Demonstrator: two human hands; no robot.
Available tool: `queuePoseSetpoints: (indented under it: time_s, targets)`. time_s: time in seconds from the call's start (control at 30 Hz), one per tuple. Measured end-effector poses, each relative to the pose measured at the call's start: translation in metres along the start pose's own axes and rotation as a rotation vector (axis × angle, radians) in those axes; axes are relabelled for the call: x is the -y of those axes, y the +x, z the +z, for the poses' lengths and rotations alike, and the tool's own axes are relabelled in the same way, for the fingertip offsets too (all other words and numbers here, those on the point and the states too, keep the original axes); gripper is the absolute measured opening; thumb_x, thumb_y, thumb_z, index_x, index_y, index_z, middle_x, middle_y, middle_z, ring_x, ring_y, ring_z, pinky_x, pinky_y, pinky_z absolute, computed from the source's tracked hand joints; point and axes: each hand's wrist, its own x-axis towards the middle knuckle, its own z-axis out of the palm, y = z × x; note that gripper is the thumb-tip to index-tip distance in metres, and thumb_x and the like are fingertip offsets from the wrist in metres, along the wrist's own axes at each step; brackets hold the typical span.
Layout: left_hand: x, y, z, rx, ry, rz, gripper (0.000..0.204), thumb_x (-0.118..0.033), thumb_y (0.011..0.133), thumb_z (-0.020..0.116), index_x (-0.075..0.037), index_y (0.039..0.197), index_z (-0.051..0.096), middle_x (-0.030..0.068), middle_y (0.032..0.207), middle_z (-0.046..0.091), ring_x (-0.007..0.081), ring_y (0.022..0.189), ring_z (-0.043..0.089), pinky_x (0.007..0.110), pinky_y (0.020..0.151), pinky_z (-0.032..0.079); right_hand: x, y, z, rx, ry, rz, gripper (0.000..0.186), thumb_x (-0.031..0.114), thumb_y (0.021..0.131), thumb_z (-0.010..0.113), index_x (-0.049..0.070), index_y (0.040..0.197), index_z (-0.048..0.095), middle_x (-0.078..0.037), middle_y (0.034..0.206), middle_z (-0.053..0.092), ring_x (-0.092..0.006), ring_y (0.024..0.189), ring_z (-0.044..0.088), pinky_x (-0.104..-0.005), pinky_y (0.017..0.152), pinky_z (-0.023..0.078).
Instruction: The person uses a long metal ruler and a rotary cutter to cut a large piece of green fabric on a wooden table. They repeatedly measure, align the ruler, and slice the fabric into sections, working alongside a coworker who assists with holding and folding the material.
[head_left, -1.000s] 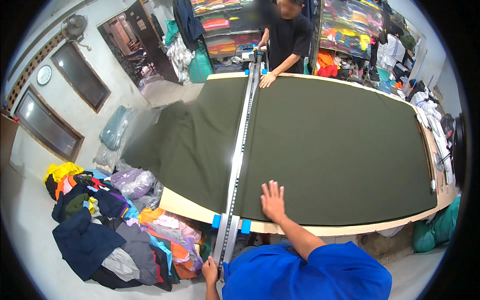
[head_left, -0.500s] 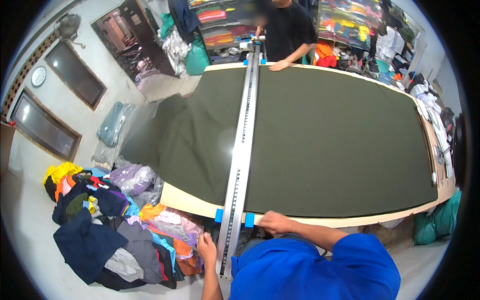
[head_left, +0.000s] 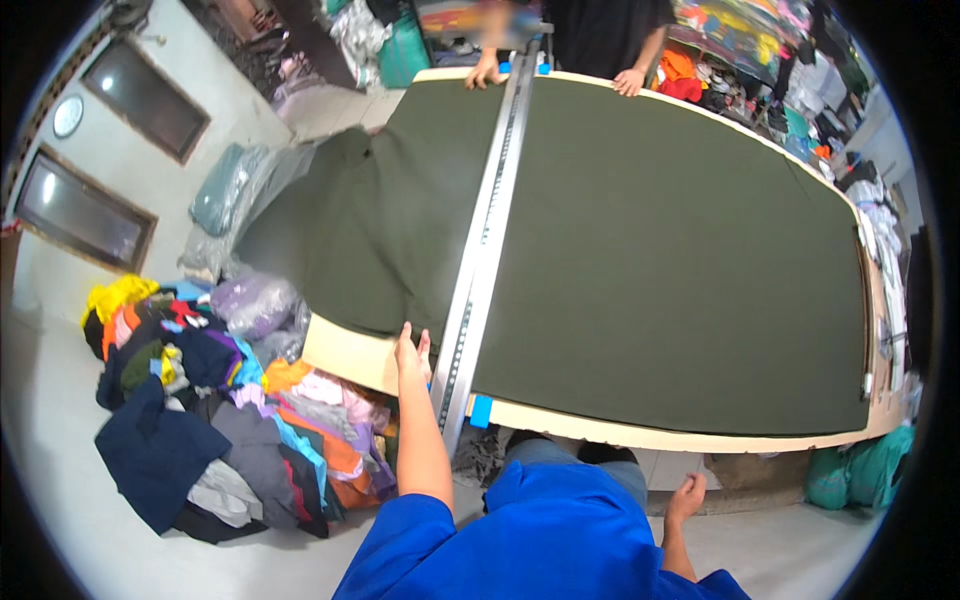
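Observation:
Dark green fabric [head_left: 660, 270] lies spread over the long table [head_left: 345, 350], smooth right of a metal rail [head_left: 487, 235] and wrinkled left of it. The rail crosses the table, with a blue block [head_left: 481, 411] at its near end. My left hand [head_left: 412, 350] is at the fabric's near edge, just left of the rail, its fingers stretched forward and apart. My right hand [head_left: 686, 497] hangs off the table, below its near edge, with loosely bent fingers and nothing visible in it. Across the table, another person's two hands [head_left: 484, 72] rest at the far edge, either side of the rail.
A heap of mixed coloured clothes [head_left: 225, 420] lies on the floor at the left, beside wrapped bundles [head_left: 225, 190]. Green sacks [head_left: 855, 470] stand at the right below the table's corner. Shelves of folded cloth [head_left: 740, 40] are behind the other person.
My left hand has moved from beside the rail's near end up to the fabric edge. My right hand has left the table edge. The other person's hands have spread apart along the far edge.

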Motion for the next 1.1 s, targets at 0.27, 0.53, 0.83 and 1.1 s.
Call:
queuePoseSetpoints:
  time_s: [0.27,0.53,0.83,1.1]
  targets:
    - [0.018,-0.053,0.051,0.079,0.207,0.161,0.051,-0.046,0.103,0.068,-0.007,0.134,0.055,0.0032,0.099,0.059,0.0123,0.054,0.035,0.028,0.044,0.026,-0.152,-0.068,0.016,0.648,0.332,1.113,0.019,0.007,0.096,0.051,0.005,0.099,0.069,-0.019,0.094,0.073,-0.0350,0.079,0.069,-0.0468,0.075,0.057]
    - [0.226,-0.243,0.108,0.109,0.368,0.388,0.063,-0.050,0.106,0.056,0.005,0.134,0.061,0.0174,0.135,0.068,0.0313,0.113,0.070,0.041,0.092,0.060,-0.399,-0.042,-0.053,0.472,0.453,0.957,0.028,0.021,0.108,0.050,0.004,0.102,0.072,-0.010,0.071,0.068,-0.0238,0.053,0.062,-0.0399,0.049,0.049]
    - [0.620,-0.678,0.290,0.812,1.038,0.793,0.073,-0.047,0.115,0.046,0.018,0.082,0.050,0.0209,0.075,0.057,0.0272,0.072,0.047,0.048,0.077,0.047,-0.569,0.057,-0.192,-0.082,0.646,1.261,0.022,0.012,0.104,0.059,0.005,0.121,0.070,-0.016,0.086,0.075,-0.0214,0.071,0.074,-0.0368,0.063,0.058]
    - [0.649,-0.653,0.437,0.396,1.139,1.100,0.083,-0.054,0.112,0.046,0.024,0.090,0.063,0.0356,0.084,0.067,0.0442,0.077,0.058,0.054,0.082,0.049,-0.631,0.023,-0.189,0.303,0.657,1.359,0.025,0.016,0.106,0.053,0.005,0.118,0.072,-0.011,0.084,0.074,-0.0213,0.067,0.070,-0.0378,0.063,0.057]
